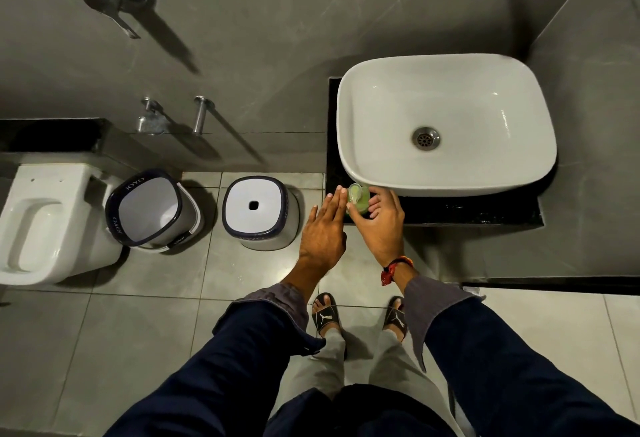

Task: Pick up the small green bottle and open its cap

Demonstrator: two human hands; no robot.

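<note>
Bottle gripped at the counter edge, cap not yet open.
Beside the white basin (446,121), the right hand (382,225) wraps the small green bottle (358,199); the left hand (323,228) waits flat, fingers straight, just beside; its cap (356,191) looks closed.

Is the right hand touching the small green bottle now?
Touching. In the head view, the right hand wraps its fingers and thumb around the small green bottle at the counter edge, with no gap visible. The left hand lies flat beside it.
</note>
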